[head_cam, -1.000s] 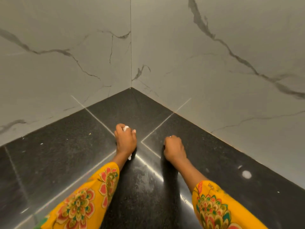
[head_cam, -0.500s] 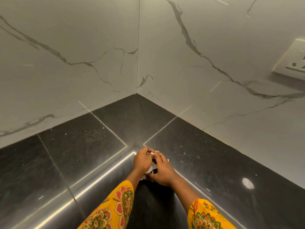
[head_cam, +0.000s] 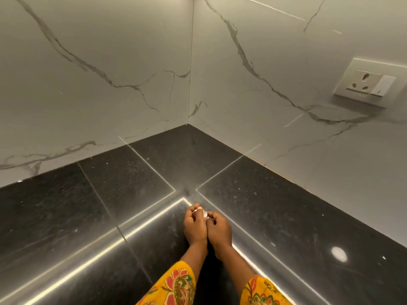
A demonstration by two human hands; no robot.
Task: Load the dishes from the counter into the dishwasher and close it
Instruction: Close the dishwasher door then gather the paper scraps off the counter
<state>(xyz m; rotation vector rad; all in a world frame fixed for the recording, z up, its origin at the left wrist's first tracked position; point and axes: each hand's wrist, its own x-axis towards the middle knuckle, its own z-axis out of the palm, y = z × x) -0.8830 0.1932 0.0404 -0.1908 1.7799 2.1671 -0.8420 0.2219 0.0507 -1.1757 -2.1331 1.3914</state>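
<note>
Black polished stone makes up the counter [head_cam: 77, 216], which runs into a corner where two white marble-veined wall panels [head_cam: 99, 62] meet; bright strip reflections cross the dark surface in straight lines, and a round spot of light [head_cam: 339, 254] glints at the right. Only the head view is given. On the right-hand panel a cream socket plate [head_cam: 372, 83] with a three-pin outlet and a switch sits well above the counter. Low in the middle, both hands are brought together over the stone, their heels touching. The left hand [head_cam: 195, 227] has its fingers curled inward, and the right hand [head_cam: 219, 231] is curled likewise against it. Between the fingertips of the two hands a small crumpled white scrap [head_cam: 203, 213] peeks out, pinched at the far end of the hands, away from the wrists; what it is made of cannot be told. How much of it each hand grips is hidden by the fingers. Yellow floral sleeves [head_cam: 176, 287] cover both forearms at the bottom edge. No dishes or dishwasher fall within this view, so their whereabouts cannot be told.
</note>
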